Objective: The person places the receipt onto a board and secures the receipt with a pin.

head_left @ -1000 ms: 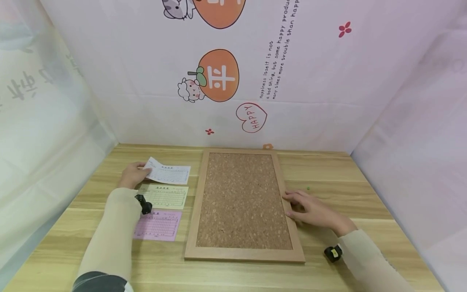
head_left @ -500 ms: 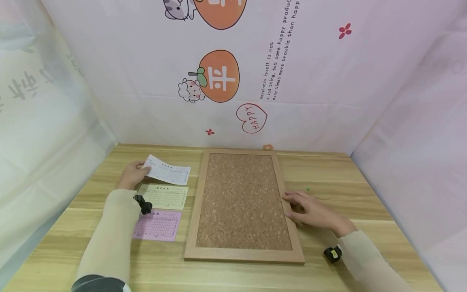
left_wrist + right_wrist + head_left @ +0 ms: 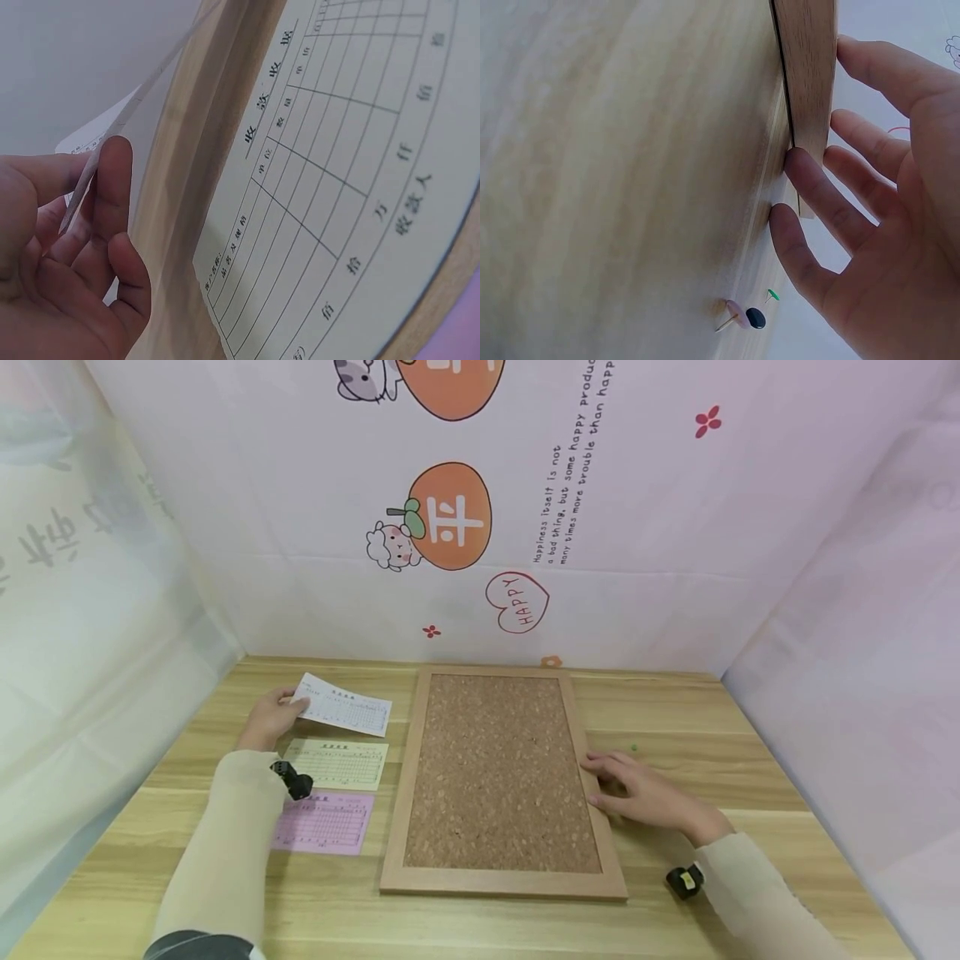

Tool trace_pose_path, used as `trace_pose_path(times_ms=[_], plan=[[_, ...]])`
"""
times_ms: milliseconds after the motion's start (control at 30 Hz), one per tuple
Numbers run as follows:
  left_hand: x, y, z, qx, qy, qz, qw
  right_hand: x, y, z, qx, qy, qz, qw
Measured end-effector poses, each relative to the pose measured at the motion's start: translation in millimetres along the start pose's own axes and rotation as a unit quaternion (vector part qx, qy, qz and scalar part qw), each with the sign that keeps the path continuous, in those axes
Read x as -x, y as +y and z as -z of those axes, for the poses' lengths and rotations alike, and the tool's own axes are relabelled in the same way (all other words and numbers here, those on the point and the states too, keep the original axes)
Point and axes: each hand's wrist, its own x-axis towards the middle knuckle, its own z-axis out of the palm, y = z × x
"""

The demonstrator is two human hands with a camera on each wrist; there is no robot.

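My left hand [image 3: 270,718] pinches a white receipt slip [image 3: 348,708] by its left end, between thumb and fingers. That end is lifted, and the left wrist view shows the slip [image 3: 142,90] nearly edge-on. Just below it on the table lies a pale yellow-green receipt slip [image 3: 341,764], with a pink receipt slip [image 3: 326,822] under that one; the left sleeve overlaps their left ends. A cork board [image 3: 502,768] in a wooden frame lies in the middle. My right hand [image 3: 648,793] rests with relaxed, spread fingers against the frame's right side [image 3: 810,67].
A small green push pin [image 3: 633,747] sits on the table behind the right hand. Beside it, the right wrist view shows a pink push pin [image 3: 735,313] and a black one [image 3: 756,318]. A printed cloth [image 3: 637,543] hangs behind the table [image 3: 495,931].
My left hand has drawn slightly left, and the white slip's left end has risen as it flattens out. The right hand and the cork board stay where they were.
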Motion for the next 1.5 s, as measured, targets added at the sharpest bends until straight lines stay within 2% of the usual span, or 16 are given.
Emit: trace_pose_path(times_ms=[367, 567, 833, 1067, 1200, 1500], plan=[[3.4, 3.9, -1.8, 0.062, -0.011, -0.015, 0.9979, -0.7, 0.4, -0.7, -0.003, 0.001, 0.001, 1.000], [9.7, 8.9, -0.4, 0.065, -0.009, -0.008, 0.9978, -1.0, 1.4, -1.3, -0.005, 0.004, 0.003, 1.000], [10.8, 10.3, -0.8, 0.074, 0.000, -0.005, 0.9972, -1.7, 2.7, -1.5, -0.002, -0.002, -0.004, 1.000], [15.4, 13.0, -8.1, 0.099, -0.005, -0.021, 0.9949, -1.7, 0.5, -0.9, 0.000, -0.004, -0.002, 1.000], [14.6, 13.6, -10.9, 0.126, -0.013, -0.013, 0.9919, -1.3, -0.3, -0.6, 0.001, 0.000, 0.001, 1.000], [15.4, 19.6, -23.8, 0.125, -0.027, -0.034, 0.9912, -1.8, 1.1, -0.1, 0.000, 0.000, 0.003, 1.000]])
